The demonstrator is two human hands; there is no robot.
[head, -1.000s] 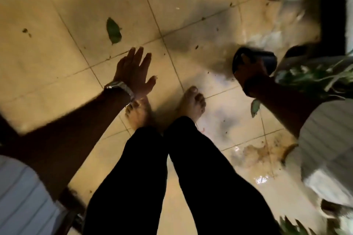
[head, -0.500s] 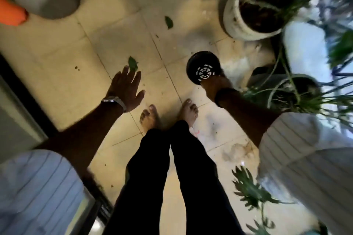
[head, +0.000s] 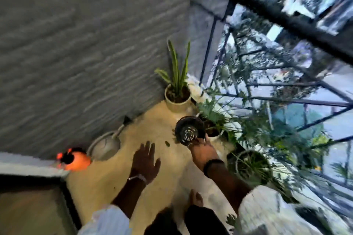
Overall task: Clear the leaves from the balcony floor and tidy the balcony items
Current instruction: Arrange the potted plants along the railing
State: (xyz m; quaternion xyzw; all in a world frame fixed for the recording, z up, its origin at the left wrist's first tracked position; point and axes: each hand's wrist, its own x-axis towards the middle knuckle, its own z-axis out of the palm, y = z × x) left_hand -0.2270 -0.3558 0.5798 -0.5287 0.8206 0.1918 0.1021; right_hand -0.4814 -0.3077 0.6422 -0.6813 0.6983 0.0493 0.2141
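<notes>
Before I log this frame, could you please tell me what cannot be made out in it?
- Head view, small black plastic pot: its inside faces away; contents unknown.
- Right hand: fingertips hidden behind the pot.
- Orange object by the wall: motion blur hides what it is.
- Small dark leaf on the beige tile floor: too small to identify.

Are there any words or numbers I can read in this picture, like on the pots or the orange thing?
None: no words, numbers or signs can be read anywhere.
Black pot held by the right hand: only a pattern of drain holes on its base, no writing.
Orange thing: too blurred to show any label.
White pot: plain.
Grey watering can: no label visible.
</notes>
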